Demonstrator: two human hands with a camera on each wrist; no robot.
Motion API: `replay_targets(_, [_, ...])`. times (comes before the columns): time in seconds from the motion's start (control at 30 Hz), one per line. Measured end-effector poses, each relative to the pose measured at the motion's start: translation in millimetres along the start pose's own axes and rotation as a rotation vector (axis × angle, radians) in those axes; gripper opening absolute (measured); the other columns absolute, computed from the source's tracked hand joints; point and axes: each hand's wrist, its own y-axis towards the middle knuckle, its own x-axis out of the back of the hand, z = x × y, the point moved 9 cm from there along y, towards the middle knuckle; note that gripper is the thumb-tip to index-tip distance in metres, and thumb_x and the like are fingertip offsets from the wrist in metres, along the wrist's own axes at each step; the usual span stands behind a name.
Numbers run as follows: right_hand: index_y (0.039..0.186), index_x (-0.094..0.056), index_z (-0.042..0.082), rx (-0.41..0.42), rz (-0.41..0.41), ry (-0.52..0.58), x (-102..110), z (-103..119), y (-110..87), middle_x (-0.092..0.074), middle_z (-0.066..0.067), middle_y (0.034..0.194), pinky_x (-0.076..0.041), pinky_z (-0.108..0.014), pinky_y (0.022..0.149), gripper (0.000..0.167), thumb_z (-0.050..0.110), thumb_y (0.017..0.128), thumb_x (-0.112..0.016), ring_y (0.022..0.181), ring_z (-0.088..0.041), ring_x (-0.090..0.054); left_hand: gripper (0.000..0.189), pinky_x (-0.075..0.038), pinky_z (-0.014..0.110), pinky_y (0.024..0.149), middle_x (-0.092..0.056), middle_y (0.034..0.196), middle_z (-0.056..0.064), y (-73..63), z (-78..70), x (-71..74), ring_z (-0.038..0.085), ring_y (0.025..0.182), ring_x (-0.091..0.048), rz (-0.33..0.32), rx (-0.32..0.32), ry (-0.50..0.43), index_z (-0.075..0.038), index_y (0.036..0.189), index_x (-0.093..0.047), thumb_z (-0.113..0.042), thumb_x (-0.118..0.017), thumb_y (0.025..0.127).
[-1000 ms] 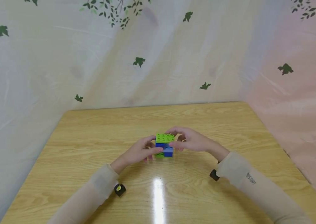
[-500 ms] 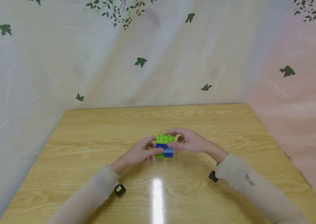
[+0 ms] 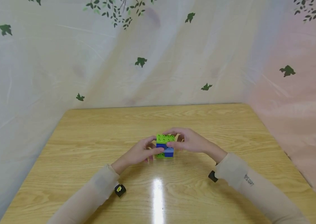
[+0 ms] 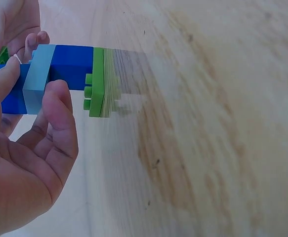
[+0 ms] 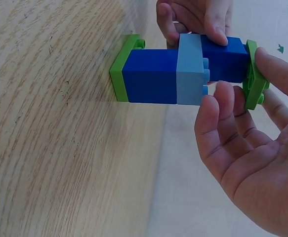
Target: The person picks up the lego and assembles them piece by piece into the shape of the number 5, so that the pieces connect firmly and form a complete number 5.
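Observation:
A stack of toy building bricks stands on the wooden table between both hands. From the bottom up it has a green plate [image 5: 118,81], a dark blue brick [image 5: 150,76], a light blue brick [image 5: 189,74], a second dark blue brick [image 5: 225,61] and a studded green plate [image 3: 165,138]. That top plate sits slightly askew on its brick in the right wrist view. My left hand [image 3: 139,151] grips the middle of the stack, thumb on the upper dark blue brick. My right hand [image 3: 192,140] holds the top green plate, thumb at its near side and fingers behind.
The wooden table [image 3: 96,124] stretches around the stack, with a bright reflection at its front. A patterned cloth [image 3: 169,62] hangs behind it and along both sides. Black wrist cameras hang below the left sleeve [image 3: 96,183] and the right sleeve [image 3: 253,180].
My right thumb has slid slightly left along the near side of the top green plate. The left hand keeps its grip, and the head view has shifted a little.

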Motion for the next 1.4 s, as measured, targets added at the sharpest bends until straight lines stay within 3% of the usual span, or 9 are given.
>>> replay_targets(0.27, [0.133,-0.066,0.017,-0.016,-0.044,0.021,1.3,-2.2,2.6,-0.07,0.005,0.111,-0.049,-0.028,0.052,0.038,0.028,0.097,-0.072,0.064,-0.017,-0.056,0.036,-0.055,0.042,0.053,-0.069,0.1,0.018,2.1,2.4,-0.5,0.037,0.066,-0.064,-0.003,0.004,0.005,-0.025,0.132,-0.058,-0.04,-0.065,0.1])
replay_targets(1.0, [0.127,-0.07,0.009,-0.028,-0.082,0.09,1.1,-3.3,7.9,-0.072,0.0,0.105,-0.04,-0.025,0.05,0.034,0.017,0.094,-0.075,0.061,-0.019,-0.047,0.035,-0.045,0.034,0.046,-0.067,0.097,0.02,0.0,-1.6,-0.1,0.04,0.064,-0.058,0.0,-0.007,0.004,-0.026,0.134,-0.058,-0.036,-0.066,0.101])
replay_targets(1.4, [0.124,-0.07,0.009,-0.074,-0.095,0.14,-0.2,-6.5,9.2,-0.072,-0.003,0.105,-0.042,-0.025,0.049,0.034,0.018,0.093,-0.077,0.06,-0.018,-0.05,0.036,-0.044,0.032,0.046,-0.067,0.097,0.018,0.8,0.1,1.0,0.031,0.062,-0.056,-0.014,0.003,0.02,-0.026,0.134,-0.058,-0.037,-0.066,0.1])
